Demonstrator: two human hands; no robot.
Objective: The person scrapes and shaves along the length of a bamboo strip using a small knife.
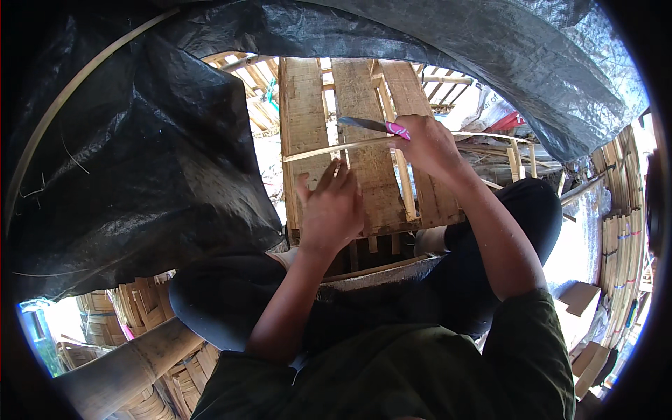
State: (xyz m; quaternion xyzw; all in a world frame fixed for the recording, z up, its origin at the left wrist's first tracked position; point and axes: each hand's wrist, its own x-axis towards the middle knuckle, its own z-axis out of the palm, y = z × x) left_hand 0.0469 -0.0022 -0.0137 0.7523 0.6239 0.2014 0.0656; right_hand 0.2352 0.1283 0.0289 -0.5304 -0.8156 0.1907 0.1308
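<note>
My right hand is closed round the pink patterned handle of a knife, whose blade points left. Under the same hand runs a thin, pale bamboo strip; whether the fingers grip it too, I cannot tell. It lies across a wooden plank bench, and a thin length shows again right of the hand. My left hand is over the near left part of the bench. Its fingers are apart, with the tips just below the strip, and nothing shows in it.
Black plastic sheeting hangs at the left and arches over the far side. Bundled bamboo slats stand at the right. A thick bamboo pole and woven baskets are at the lower left. My bent knees flank the bench's near end.
</note>
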